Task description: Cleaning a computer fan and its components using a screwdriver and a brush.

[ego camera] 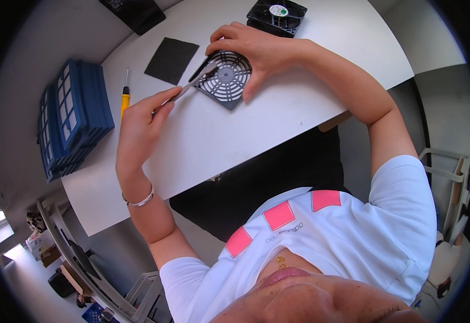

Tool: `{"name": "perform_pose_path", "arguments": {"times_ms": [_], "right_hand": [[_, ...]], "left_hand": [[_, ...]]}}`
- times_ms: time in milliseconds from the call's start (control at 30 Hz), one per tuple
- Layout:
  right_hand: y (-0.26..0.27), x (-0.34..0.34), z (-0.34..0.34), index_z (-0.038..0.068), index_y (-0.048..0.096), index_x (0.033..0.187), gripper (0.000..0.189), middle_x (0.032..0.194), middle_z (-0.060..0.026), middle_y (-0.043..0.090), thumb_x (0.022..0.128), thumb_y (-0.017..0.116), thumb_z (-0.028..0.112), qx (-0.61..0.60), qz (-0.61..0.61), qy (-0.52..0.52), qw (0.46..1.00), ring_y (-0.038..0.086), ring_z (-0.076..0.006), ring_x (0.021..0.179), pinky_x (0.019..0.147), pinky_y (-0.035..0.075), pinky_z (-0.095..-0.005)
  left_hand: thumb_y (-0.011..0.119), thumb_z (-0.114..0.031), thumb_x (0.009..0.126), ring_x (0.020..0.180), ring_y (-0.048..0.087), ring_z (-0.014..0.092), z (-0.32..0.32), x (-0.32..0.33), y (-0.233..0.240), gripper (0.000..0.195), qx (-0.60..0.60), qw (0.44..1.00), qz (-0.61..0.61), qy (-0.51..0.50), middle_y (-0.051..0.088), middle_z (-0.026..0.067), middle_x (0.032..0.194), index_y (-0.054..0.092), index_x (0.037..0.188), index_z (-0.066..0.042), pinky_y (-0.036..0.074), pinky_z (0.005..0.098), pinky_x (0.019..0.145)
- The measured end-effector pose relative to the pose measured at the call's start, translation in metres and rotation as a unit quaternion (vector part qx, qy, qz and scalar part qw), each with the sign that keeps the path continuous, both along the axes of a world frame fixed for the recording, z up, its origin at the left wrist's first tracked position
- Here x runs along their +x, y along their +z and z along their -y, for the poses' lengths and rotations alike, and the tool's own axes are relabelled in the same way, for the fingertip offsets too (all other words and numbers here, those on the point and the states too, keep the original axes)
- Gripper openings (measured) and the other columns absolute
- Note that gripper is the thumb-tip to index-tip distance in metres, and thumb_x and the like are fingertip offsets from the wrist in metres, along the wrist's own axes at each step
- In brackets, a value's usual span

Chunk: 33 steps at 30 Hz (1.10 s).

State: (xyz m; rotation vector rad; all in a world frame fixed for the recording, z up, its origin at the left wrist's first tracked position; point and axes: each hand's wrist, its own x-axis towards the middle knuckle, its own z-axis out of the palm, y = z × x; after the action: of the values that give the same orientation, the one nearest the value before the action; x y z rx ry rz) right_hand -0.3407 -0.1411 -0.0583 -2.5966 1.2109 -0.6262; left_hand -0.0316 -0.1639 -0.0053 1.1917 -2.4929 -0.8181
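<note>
My left hand (140, 125), with a silver bangle at its wrist, holds a slim grey-handled brush (186, 89) that looks like a toothbrush. The brush head rests on the upper left part of a square dark plastic fan grille (226, 74) with concentric rings. My right hand (255, 50) grips this grille, fingers over its far edge and thumb at its near right edge. Left of the grille lies a square of dark filter material (172, 60). A black cooling fan (277, 15) with a round label sits just beyond my right hand.
A screwdriver (125, 97) with a yellow handle lies left of the filter piece on the white table (226, 141). Stacked blue plastic cases (77, 109) with white panels stand at the table's left edge. A black object (138, 14) bearing writing is at the far edge.
</note>
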Motion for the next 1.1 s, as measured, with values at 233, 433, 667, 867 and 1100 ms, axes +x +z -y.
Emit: {"name": "perform_pose_path", "arguments": {"times_ms": [233, 433, 667, 867, 1100], "right_hand": [[0.001, 0.0, 0.0, 0.007, 0.051, 0.135, 0.107, 0.136, -0.0186, 0.046, 0.047, 0.094, 0.049, 0.006, -0.003, -0.006, 1.0, 0.043, -0.0366, 0.129, 0.108, 0.038, -0.0449], [0.0, 0.0, -0.002, 0.008, 0.05, 0.135, 0.107, 0.137, -0.0187, 0.045, 0.047, 0.095, 0.048, 0.01, -0.002, -0.01, 1.0, 0.043, -0.0368, 0.129, 0.109, 0.038, -0.0449], [0.0, 0.002, 0.0, 0.007, 0.05, 0.135, 0.107, 0.135, -0.0179, 0.046, 0.046, 0.095, 0.048, 0.003, 0.002, -0.005, 1.0, 0.043, -0.0363, 0.128, 0.108, 0.039, -0.0445], [0.0, -0.001, 0.0, 0.007, 0.05, 0.135, 0.107, 0.135, -0.018, 0.046, 0.047, 0.095, 0.047, 0.001, -0.003, -0.004, 1.0, 0.043, -0.0363, 0.128, 0.108, 0.039, -0.0446], [0.001, 0.0, 0.0, 0.007, 0.05, 0.135, 0.107, 0.135, -0.0179, 0.046, 0.047, 0.094, 0.049, 0.009, -0.002, -0.003, 1.0, 0.043, -0.0361, 0.129, 0.109, 0.038, -0.0445]], "left_hand": [[0.064, -0.005, 0.092, 0.069, 0.058, 0.013, -0.008, -0.015, -0.001, 0.029, -0.025, 1.0, 0.007, 0.009, 0.073, 0.0094, 0.093, 0.073, 0.119, -0.01, 0.044, 0.0258, 0.061], [0.064, -0.003, 0.091, 0.065, 0.05, 0.009, 0.0, 0.003, 0.002, 0.031, -0.007, 1.0, -0.001, -0.014, 0.073, 0.0053, 0.089, 0.073, 0.12, -0.01, 0.039, 0.0243, 0.056], [0.063, -0.005, 0.092, 0.067, 0.054, 0.009, -0.006, -0.013, -0.01, 0.03, -0.028, 0.999, -0.016, 0.004, 0.075, 0.0048, 0.095, 0.073, 0.12, -0.011, 0.041, 0.0241, 0.058], [0.064, -0.005, 0.091, 0.067, 0.054, 0.009, -0.006, -0.01, 0.001, 0.029, -0.033, 0.999, 0.017, -0.01, 0.075, 0.0067, 0.095, 0.073, 0.119, -0.01, 0.042, 0.0236, 0.059], [0.065, -0.004, 0.091, 0.066, 0.053, 0.009, 0.001, 0.007, 0.008, 0.03, 0.003, 1.0, 0.023, -0.015, 0.073, 0.0064, 0.09, 0.073, 0.118, -0.01, 0.04, 0.0245, 0.057]]}}
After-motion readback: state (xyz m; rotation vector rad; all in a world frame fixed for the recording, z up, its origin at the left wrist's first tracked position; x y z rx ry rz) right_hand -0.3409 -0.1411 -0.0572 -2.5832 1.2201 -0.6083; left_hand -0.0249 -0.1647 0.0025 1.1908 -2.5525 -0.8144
